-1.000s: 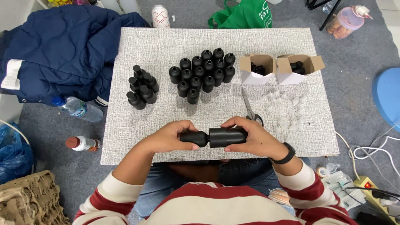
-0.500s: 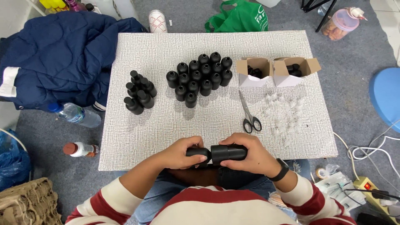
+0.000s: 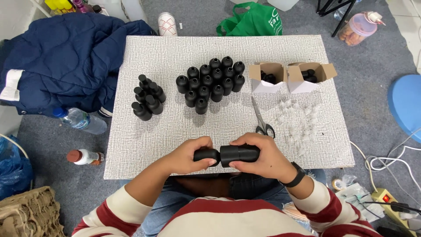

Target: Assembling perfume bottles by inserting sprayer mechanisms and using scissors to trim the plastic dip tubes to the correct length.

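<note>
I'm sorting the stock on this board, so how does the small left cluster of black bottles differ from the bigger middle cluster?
The small left cluster of black plastic bottles holds fewer pieces than the bigger middle cluster of black plastic bottles. The left cluster's bottles look narrower, with taller slim tops; the middle cluster's look rounder, with short necks. The left cluster stands near the textured grey board's edge, the middle one beside the white cardboard boxes. Both are matte black and upright.

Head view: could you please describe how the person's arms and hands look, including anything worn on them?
Both hands are bare, without gloves: the left hand and the right hand. Both sleeves are striped dark red and cream and pushed up to about the elbows, leaving the forearms uncovered. A black band, like a watch or fitness strap, circles the right wrist. No rings are visible.
</note>
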